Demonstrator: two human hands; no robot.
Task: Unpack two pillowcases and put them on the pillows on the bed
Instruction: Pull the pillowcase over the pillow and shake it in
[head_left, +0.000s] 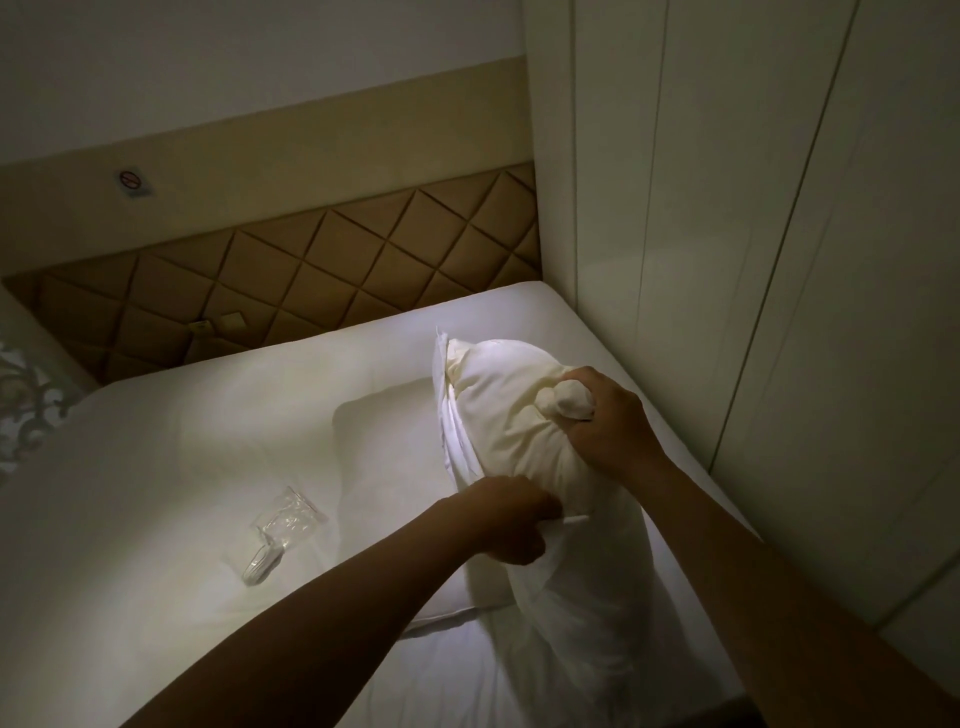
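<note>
Right hand (608, 421): clenched on a corner of the cream stuffed pillow (498, 410), frame centre.
Left hand (511, 519): I see it pinching the white cloth pillowcase (571, 597) rim, lower left.
Axis: pillow upright, case below.

Beyond the fingers (597, 384), a tan diamond-quilted headboard (311, 275) backs the white bed (156, 467), with a beige band (311, 119) and pale wall (260, 41) above it. To the right of the fingers rise tall white panels (727, 208). The light is dim
</note>
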